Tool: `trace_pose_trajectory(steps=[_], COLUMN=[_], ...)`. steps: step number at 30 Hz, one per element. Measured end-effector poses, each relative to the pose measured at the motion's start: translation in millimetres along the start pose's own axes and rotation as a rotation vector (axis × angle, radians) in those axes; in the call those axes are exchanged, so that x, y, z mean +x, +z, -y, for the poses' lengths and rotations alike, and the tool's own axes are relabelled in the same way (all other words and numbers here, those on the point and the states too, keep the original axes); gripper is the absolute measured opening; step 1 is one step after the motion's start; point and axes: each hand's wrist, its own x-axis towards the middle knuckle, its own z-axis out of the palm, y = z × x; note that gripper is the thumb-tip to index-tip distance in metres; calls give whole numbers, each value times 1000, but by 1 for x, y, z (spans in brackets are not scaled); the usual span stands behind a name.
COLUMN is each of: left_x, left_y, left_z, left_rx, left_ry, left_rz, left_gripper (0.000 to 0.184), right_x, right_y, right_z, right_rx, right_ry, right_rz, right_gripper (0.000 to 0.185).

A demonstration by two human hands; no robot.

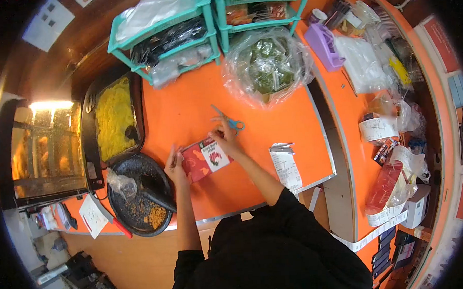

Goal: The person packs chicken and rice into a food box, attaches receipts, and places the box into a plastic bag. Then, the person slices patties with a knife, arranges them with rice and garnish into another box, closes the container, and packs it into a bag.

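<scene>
Both my hands are on a flat red-and-white paper packet (197,162) with a red bird-like print and dark lettering on its white panel. At the packet's left edge, my left hand (176,166) is closed in a pinch. My right hand (223,138) grips the upper right corner, its fingers bent over the edge. Whether the packet is a bag or a folded box, I cannot tell. Just beyond my right hand lie blue-handled scissors (236,125) on the orange table (179,105). A black stone mortar (122,209) with orange-brown paste stands left of my left hand.
A pan of yellow food (113,120) sits beside a lit glass case (48,151). Teal racks (215,43) and a plastic bag of green leaves (269,66) stand at the back. Receipts (286,168) lie right; a red-handled knife (121,227) lies near the mortar.
</scene>
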Motion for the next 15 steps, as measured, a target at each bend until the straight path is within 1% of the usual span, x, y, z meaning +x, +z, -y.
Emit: trace_pose_trajectory(steps=[1, 2, 4, 5, 6, 7, 8, 9, 10, 11, 13, 14, 15], left_x=[1, -4, 15, 5, -18, -39, -54, -72, -85, -91, -99, -99, -97], left_y=[3, 14, 16, 40, 67, 90, 101, 115, 125, 128, 129, 130, 129], left_z=[-9, -29, -12, -22, -26, -30, -22, -23, -27, -30, -34, -31, -27], left_rx=[72, 17, 880, 870, 1052, 1233, 1256, 1294, 1331, 1323, 1162, 1160, 1102], left_ry=[1, -147, 429, 447, 509, 565, 531, 570, 609, 619, 584, 589, 637], left_rz=[50, 140, 359, 361, 231, 91, 149, 148, 147, 146, 488, 483, 632], left_gripper=[44, 35, 21, 21, 17, 16, 22, 22, 22, 22, 22, 22, 23], right_x=[-6, -6, -7, -2, -1, 11, 22, 39, 52, 72, 102, 119, 134], right_y=[3, -2, -24, -44, -73, -122, -172, -212, -256, -297, -343, -358, -371], right_z=[18, 17, 25, 35, 46, 56, 68, 127, 149, 161, 194, 201, 206], right_rx=[-47, -403, -690, -642, -588, -745, -893, -805, -802, -1120, -1213, -1211, -1295], right_ry=[-25, -212, -470, -481, -491, -406, -298, -596, -369, -482, -259, -266, -43], right_rz=[-61, -138, -317, -425, -529, -673, -807, -1001, -1033, -1214, -1194, -1195, -1069], right_gripper=[18, 12, 14, 19, 25, 21, 21, 21, 23, 33, 32, 32, 33])
